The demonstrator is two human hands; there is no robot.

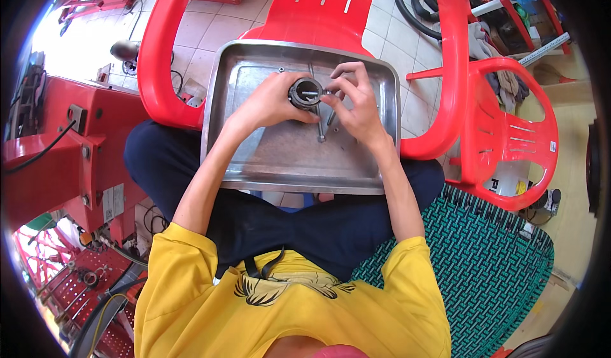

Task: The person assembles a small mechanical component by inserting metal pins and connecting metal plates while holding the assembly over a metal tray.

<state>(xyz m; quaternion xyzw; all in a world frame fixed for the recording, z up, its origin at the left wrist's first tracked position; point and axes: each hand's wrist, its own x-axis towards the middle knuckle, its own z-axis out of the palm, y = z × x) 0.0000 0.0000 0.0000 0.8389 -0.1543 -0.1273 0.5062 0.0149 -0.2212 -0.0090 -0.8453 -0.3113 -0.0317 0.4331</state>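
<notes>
My left hand (280, 100) is wrapped round a dark, hollow metal cylinder (295, 96) whose open end faces up. At its right rim, my right hand (355, 103) pinches a small metal piece like a pin or bolt (312, 94), which reaches across the opening. Its exact kind is too small to make out. Both hands are over a shallow stainless steel tray (293, 181). Below the cylinder in the tray lies a thin metal rod with a knobbed end (321, 138), partly hidden by my hands. A small nut-like part (281, 70) lies near the tray's far side.
The tray spans my lap and a red plastic chair (318, 14) facing me. Another red chair (509, 135) stands at right, beside a green woven seat (471, 262). Red machinery (95, 148) stands close on my left. A black hose or tyre-like loop (407, 14) lies behind.
</notes>
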